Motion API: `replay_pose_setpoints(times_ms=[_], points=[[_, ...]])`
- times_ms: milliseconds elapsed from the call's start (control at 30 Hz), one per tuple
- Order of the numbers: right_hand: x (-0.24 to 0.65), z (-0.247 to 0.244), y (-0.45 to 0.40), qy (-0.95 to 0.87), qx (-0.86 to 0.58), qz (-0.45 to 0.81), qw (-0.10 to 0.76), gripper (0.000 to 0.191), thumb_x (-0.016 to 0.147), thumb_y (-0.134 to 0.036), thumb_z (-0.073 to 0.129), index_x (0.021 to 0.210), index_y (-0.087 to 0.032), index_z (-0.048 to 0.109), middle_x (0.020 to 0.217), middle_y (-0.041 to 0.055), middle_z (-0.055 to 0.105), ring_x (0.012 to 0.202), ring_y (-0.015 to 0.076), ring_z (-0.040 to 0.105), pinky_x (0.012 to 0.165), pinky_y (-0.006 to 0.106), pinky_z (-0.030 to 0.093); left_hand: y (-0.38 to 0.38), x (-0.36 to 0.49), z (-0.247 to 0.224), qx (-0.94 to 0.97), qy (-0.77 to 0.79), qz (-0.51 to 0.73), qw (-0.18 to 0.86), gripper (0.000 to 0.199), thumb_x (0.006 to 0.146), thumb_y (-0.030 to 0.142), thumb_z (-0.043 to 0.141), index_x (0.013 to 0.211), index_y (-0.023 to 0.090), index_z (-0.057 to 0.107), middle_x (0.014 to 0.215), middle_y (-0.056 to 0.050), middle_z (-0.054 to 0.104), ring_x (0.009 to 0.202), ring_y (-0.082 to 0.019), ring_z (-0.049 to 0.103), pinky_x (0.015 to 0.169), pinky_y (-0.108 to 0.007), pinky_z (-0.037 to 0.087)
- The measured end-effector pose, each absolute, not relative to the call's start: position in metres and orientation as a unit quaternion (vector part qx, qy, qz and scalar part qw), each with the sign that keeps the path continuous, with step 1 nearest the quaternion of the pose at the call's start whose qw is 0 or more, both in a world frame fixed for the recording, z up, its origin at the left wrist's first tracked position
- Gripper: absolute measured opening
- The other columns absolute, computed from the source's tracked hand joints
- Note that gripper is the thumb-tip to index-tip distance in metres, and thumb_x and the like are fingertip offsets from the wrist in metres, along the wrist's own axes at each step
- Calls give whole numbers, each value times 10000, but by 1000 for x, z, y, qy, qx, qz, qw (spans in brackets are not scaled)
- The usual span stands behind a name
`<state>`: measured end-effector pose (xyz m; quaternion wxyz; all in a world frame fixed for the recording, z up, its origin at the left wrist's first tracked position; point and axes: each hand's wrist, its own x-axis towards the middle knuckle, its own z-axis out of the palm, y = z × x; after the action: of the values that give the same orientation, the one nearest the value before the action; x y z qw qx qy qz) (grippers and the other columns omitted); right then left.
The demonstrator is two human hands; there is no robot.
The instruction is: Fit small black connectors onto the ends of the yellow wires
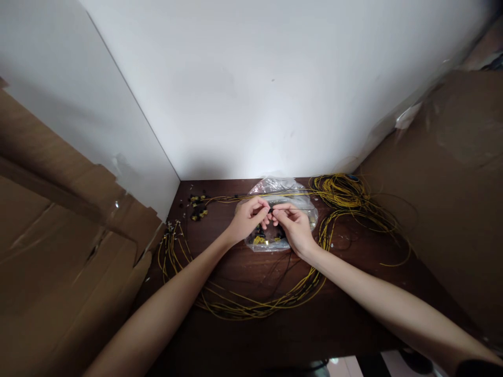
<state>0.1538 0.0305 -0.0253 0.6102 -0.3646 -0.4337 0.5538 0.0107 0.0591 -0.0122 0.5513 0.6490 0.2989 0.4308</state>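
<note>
Above a clear plastic bag [275,184], my two hands meet fingertip to fingertip. My left hand [251,215] pinches a small black connector [271,210], partly hidden by the fingers. A thin black wire [304,209] runs out to the right from my right hand [293,226], whose thumb and fingers are closed on it close to the connector. Small black and yellow connectors [261,240] lie in the bag just below the hands.
Yellow and black wires [267,309] curve across the dark wooden table [243,345]. A coil of yellow wire [341,191] lies at the back right, and several connectors [198,207] at the back left. Cardboard [58,272] stands at the left, a white panel [271,104] behind.
</note>
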Motion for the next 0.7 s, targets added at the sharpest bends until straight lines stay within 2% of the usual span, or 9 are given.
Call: replay_pose_setpoints(times_ms=[233,467,600,700], points=[[154,-24,30,-437,-369,552,607,176,687,-285,715,806,-186,631,664,-15,608,604,106,549,601,245,450,58,10,-12,647,303,428,553,165,803,275,573,847,136,496,672,4,584,525,-72,546,527,-208,469],[151,-23,28,-481,-383,520,592,298,646,-289,734,858,-202,542,737,-7,596,653,121,551,617,256,466,61,9,-12,592,307,452,592,180,771,264,617,834,131,514,643,12,584,509,-72,535,521,-205,452],[150,-19,21,-577,-385,443,568,156,720,-212,644,810,-203,517,769,0,549,672,124,523,663,273,447,63,8,-14,560,299,466,616,165,780,264,604,843,135,523,668,7,584,513,-61,512,510,-190,420],[150,-14,13,-695,-380,354,497,63,756,-134,542,757,-197,537,749,12,530,679,139,501,651,280,425,63,8,-14,540,304,475,625,171,766,267,618,843,140,533,676,8,579,529,-59,502,506,-179,403]])
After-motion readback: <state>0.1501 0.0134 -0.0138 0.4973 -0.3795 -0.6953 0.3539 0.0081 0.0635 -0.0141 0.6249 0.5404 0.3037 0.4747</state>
